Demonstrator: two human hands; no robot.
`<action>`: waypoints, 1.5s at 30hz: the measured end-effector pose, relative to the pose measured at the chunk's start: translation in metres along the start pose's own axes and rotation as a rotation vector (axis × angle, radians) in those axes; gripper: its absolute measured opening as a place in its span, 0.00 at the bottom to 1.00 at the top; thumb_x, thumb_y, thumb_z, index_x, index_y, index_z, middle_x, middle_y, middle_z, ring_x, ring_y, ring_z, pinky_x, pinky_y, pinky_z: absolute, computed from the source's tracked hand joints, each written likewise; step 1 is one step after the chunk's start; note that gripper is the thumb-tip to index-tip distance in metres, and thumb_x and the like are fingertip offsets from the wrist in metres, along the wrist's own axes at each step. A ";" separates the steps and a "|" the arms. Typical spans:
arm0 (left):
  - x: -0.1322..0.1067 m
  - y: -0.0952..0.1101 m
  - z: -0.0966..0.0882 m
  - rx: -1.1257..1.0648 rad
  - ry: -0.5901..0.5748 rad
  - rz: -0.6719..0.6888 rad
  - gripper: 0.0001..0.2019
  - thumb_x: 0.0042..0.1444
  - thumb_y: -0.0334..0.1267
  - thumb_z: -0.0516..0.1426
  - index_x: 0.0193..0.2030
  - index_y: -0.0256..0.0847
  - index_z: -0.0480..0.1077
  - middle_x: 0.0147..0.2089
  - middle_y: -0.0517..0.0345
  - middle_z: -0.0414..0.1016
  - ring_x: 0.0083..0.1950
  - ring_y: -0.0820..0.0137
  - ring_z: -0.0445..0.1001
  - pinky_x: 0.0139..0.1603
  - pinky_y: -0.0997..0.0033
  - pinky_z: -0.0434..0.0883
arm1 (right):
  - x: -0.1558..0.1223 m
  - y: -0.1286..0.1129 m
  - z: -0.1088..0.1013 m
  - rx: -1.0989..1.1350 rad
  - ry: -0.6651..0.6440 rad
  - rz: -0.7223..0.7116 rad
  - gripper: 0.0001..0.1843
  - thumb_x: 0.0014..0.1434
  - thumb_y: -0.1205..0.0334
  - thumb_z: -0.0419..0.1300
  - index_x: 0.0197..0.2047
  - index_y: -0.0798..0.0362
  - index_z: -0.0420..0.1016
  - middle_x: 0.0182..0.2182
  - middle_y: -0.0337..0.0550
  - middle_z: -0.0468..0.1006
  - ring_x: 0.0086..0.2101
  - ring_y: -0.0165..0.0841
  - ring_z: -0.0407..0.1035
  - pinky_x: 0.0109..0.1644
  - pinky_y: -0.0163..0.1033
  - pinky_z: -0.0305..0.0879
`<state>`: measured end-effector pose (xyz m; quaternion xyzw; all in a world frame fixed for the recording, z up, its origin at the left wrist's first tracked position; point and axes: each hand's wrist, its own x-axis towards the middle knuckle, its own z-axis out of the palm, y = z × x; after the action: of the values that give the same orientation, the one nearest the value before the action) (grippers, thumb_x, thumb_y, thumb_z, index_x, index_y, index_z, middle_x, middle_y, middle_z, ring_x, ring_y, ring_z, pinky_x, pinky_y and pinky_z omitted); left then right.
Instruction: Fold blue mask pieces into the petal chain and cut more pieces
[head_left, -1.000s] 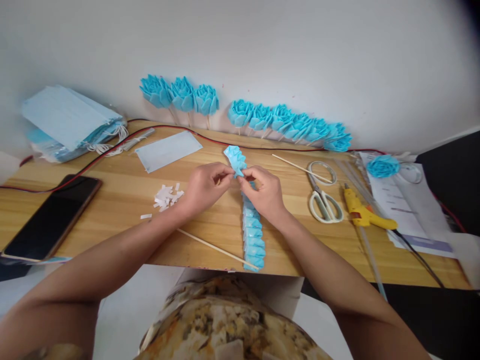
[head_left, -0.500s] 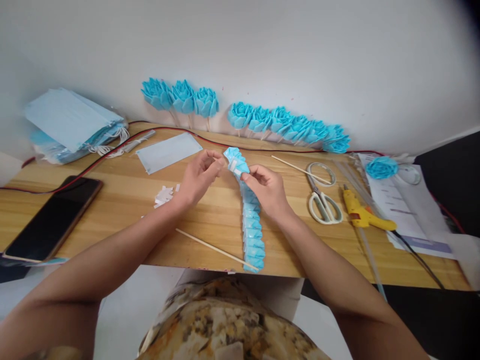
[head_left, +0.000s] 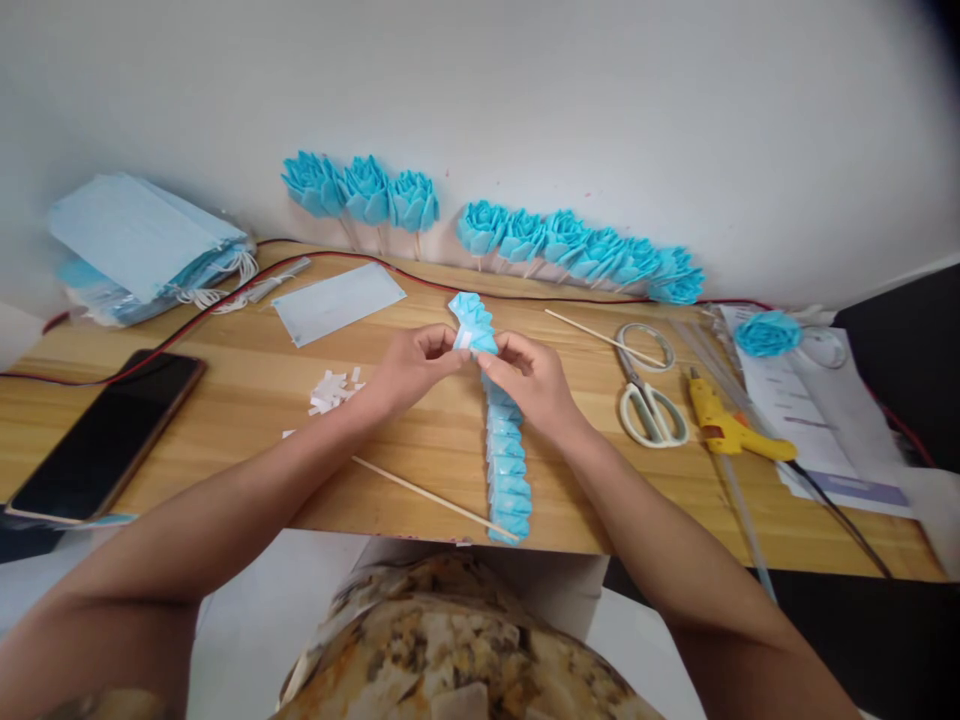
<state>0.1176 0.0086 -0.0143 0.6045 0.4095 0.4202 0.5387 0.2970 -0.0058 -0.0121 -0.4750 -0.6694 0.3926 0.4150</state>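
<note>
A long strip of folded blue petals (head_left: 506, 460) lies on the wooden table (head_left: 225, 400), running from the front edge toward the wall. My left hand (head_left: 409, 368) and my right hand (head_left: 529, 380) meet at its far part, both pinching the strip around a small white piece of tape (head_left: 465, 340). The strip's far end (head_left: 469, 312) sticks up past my fingers. A thin wooden stick (head_left: 431, 497) lies diagonally beside the strip, under my left forearm.
Finished blue paper flowers (head_left: 577, 250) lean along the wall. A pile of white tape backings (head_left: 334, 390), a phone (head_left: 105, 435), stacked face masks (head_left: 142, 245), scissors (head_left: 649, 405), a yellow glue gun (head_left: 724, 425) and red cable (head_left: 225, 295) lie around.
My left hand, which had pulled away to the left half a second ago, has come back to the strip and now pinches it at the white tape piece.
</note>
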 end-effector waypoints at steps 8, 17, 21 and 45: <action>-0.002 -0.004 0.001 0.089 0.020 0.057 0.12 0.49 0.43 0.62 0.25 0.39 0.65 0.25 0.63 0.65 0.28 0.75 0.60 0.30 0.73 0.58 | -0.001 0.001 0.002 -0.096 0.026 -0.031 0.12 0.54 0.57 0.59 0.24 0.51 0.65 0.22 0.35 0.65 0.26 0.28 0.59 0.32 0.35 0.57; 0.001 -0.004 -0.002 0.006 0.011 -0.001 0.13 0.48 0.45 0.63 0.26 0.39 0.66 0.25 0.63 0.67 0.28 0.76 0.62 0.32 0.73 0.61 | 0.002 0.003 -0.002 -0.003 -0.042 0.021 0.12 0.54 0.56 0.60 0.24 0.52 0.66 0.21 0.34 0.63 0.25 0.27 0.57 0.31 0.35 0.55; 0.001 -0.001 -0.003 -0.013 0.028 -0.015 0.14 0.48 0.46 0.63 0.25 0.40 0.66 0.23 0.65 0.64 0.26 0.76 0.60 0.29 0.73 0.59 | 0.003 0.004 -0.006 0.137 -0.093 0.078 0.10 0.55 0.54 0.61 0.30 0.52 0.74 0.26 0.37 0.72 0.28 0.29 0.63 0.33 0.36 0.59; 0.003 -0.009 -0.004 -0.031 0.072 -0.036 0.13 0.51 0.47 0.62 0.34 0.39 0.71 0.24 0.64 0.65 0.24 0.77 0.58 0.26 0.73 0.57 | 0.001 0.001 -0.002 0.011 0.010 0.036 0.09 0.56 0.57 0.59 0.27 0.52 0.71 0.23 0.34 0.65 0.26 0.28 0.59 0.32 0.35 0.57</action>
<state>0.1146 0.0136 -0.0228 0.5733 0.4329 0.4381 0.5404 0.2992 -0.0045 -0.0116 -0.4864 -0.6566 0.4014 0.4137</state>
